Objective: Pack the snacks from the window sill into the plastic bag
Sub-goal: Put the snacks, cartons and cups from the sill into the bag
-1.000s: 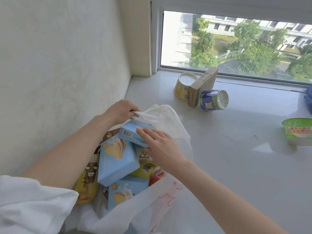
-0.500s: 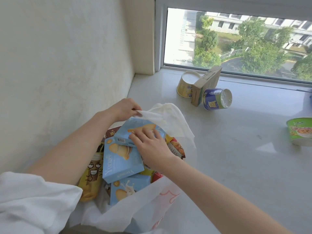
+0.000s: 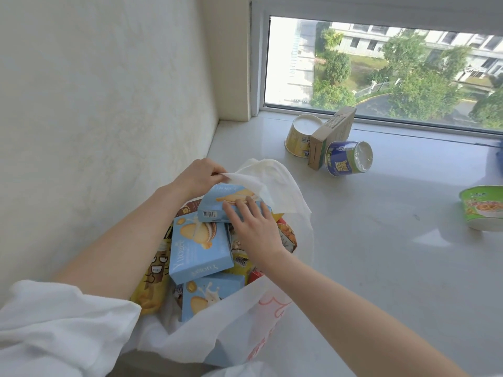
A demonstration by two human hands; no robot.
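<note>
I see the window sill [image 3: 367,254] running L to R under the glass. The white plastic bag [image 3: 226,330] sits at its near L corner by the wall, mouth open, stuffed w/ snacks. My left hand [image 3: 198,178] pinches the bag's far rim and holds it up. My right hand [image 3: 253,229] lies flat, fingers straight, pressing the top blue biscuit box [image 3: 217,205] into the bag; two more blue boxes lie below it. Still on the sill: brown carton [image 3: 332,134], w/ yellow cup [image 3: 299,137] and blue cup [image 3: 345,159] touching it, green bowl [image 3: 481,208] far R.
</note>
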